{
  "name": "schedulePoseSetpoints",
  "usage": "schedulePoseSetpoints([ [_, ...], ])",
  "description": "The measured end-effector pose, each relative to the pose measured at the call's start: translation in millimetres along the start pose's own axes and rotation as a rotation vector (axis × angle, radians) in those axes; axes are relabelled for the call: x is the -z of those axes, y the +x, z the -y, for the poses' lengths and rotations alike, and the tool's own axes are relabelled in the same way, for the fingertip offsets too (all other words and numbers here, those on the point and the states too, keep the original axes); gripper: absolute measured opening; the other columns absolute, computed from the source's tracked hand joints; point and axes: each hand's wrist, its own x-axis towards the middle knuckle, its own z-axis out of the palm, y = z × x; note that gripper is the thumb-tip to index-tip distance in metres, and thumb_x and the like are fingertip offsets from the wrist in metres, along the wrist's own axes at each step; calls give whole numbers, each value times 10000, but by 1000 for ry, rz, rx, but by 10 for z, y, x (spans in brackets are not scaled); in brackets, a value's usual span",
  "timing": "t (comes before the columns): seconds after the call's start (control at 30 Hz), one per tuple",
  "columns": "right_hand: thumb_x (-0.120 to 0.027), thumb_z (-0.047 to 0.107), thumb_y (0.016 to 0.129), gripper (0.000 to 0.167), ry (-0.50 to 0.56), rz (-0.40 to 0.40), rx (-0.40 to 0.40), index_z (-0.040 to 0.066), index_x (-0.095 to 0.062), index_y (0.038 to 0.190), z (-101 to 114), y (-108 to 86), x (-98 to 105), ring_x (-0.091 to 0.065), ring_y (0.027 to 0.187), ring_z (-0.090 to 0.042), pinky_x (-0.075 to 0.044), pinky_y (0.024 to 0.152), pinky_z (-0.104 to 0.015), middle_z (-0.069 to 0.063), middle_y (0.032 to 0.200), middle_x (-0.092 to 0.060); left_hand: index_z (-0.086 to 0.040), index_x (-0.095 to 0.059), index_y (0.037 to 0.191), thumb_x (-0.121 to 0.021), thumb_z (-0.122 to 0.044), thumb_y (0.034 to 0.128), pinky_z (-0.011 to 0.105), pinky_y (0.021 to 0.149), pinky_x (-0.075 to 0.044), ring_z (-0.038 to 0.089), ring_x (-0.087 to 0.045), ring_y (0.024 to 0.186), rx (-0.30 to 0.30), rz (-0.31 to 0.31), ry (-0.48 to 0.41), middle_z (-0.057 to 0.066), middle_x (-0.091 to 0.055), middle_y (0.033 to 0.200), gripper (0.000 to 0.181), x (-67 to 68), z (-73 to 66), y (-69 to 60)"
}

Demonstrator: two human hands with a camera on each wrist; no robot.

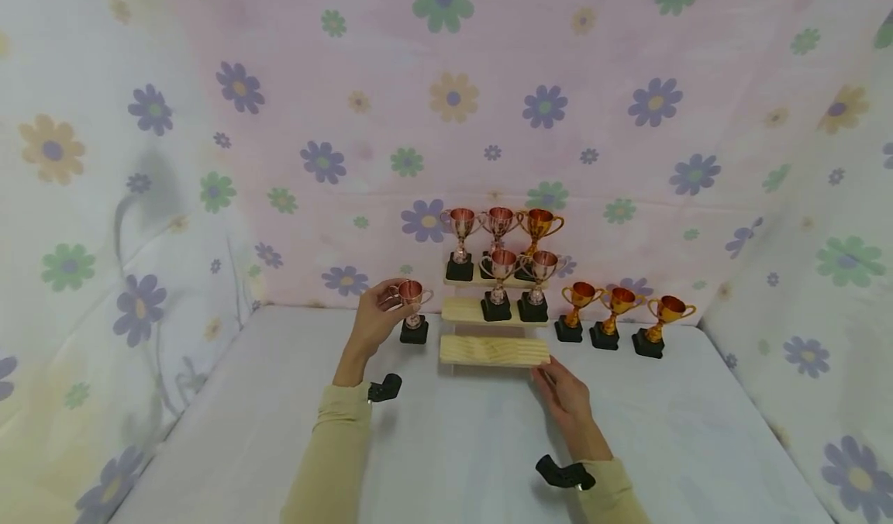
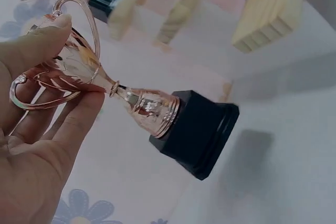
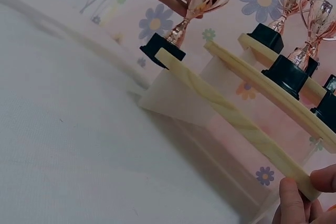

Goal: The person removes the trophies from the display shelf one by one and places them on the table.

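Observation:
My left hand (image 1: 377, 316) grips a rose-gold trophy cup (image 2: 79, 61) by its bowl, thumb on one side and fingers on the other. Its black base (image 2: 197, 132) appears raised off the table, with a shadow beside it, left of a tiered wooden stand (image 1: 494, 351). My right hand (image 1: 567, 396) pinches the right end of the stand's lowest board (image 3: 236, 121) between thumb and fingers. That board is bare. Two rose-gold trophies (image 1: 498, 284) stand on the middle board, toward its right. Two more rose-gold trophies (image 1: 460, 229) and a gold trophy (image 1: 539, 229) occupy the top board, partly hidden.
Three gold trophies (image 1: 608, 318) stand in a row on the white table (image 1: 460, 446), right of the stand. Flower-patterned cloth (image 1: 391, 121) hangs behind the table and on both sides. Clear supports (image 3: 181, 95) hold up the stand's boards.

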Motion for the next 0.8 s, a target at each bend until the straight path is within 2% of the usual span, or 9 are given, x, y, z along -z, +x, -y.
schedulePoseSetpoints([
  [0.1,-489,27,1056,579,-16,2,5,14,-268,1591,-8,4,13,-499,1321,-200,-523,1027,-245,-141,1637,-311,38,-575,1361,-790,2,852,183,877,-564,297,-659,1121,14,32,29,214,-630,1234,554,1,75,96],
  [0.23,-484,19,1055,571,-26,7,20,2,-276,1585,-15,8,6,-486,1334,-214,-520,1033,-258,-157,1633,-313,28,-569,1380,-796,-9,852,215,893,-563,354,-641,1155,27,25,36,229,-620,1243,576,-36,103,217],
  [0.33,-485,14,1052,574,-30,4,24,0,-275,1585,-17,13,-7,-454,1374,-242,-521,1034,-265,-159,1631,-316,30,-562,1391,-797,-12,852,183,876,-551,382,-626,1176,30,8,24,242,-615,1263,589,-73,111,305],
  [0.37,-487,11,1050,576,-33,0,24,1,-276,1586,-17,18,-10,-445,1387,-250,-522,1031,-266,-160,1632,-318,40,-556,1394,-790,-1,856,167,862,-546,397,-617,1186,35,8,19,252,-604,1264,588,-83,67,312],
  [0.5,-489,15,1051,572,-40,-6,19,3,-282,1585,-9,19,-25,-428,1407,-262,-518,1037,-270,-161,1630,-323,43,-558,1384,-773,16,869,117,808,-523,405,-614,1174,36,-15,-2,248,-591,1233,559,-118,118,413],
  [0.67,-478,33,1061,566,-47,-9,11,12,-276,1589,-9,31,-11,-419,1421,-263,-504,1059,-284,-161,1633,-318,13,-545,1404,-760,6,887,159,807,-541,369,-626,1162,78,10,23,179,-586,1180,561,-146,296,484],
  [0.8,-475,25,1055,576,-41,-11,10,12,-266,1592,-5,54,8,-411,1423,-262,-508,1054,-283,-156,1637,-309,24,-537,1417,-765,-6,889,180,820,-552,380,-635,1163,79,18,34,170,-590,1141,576,-150,388,500],
])
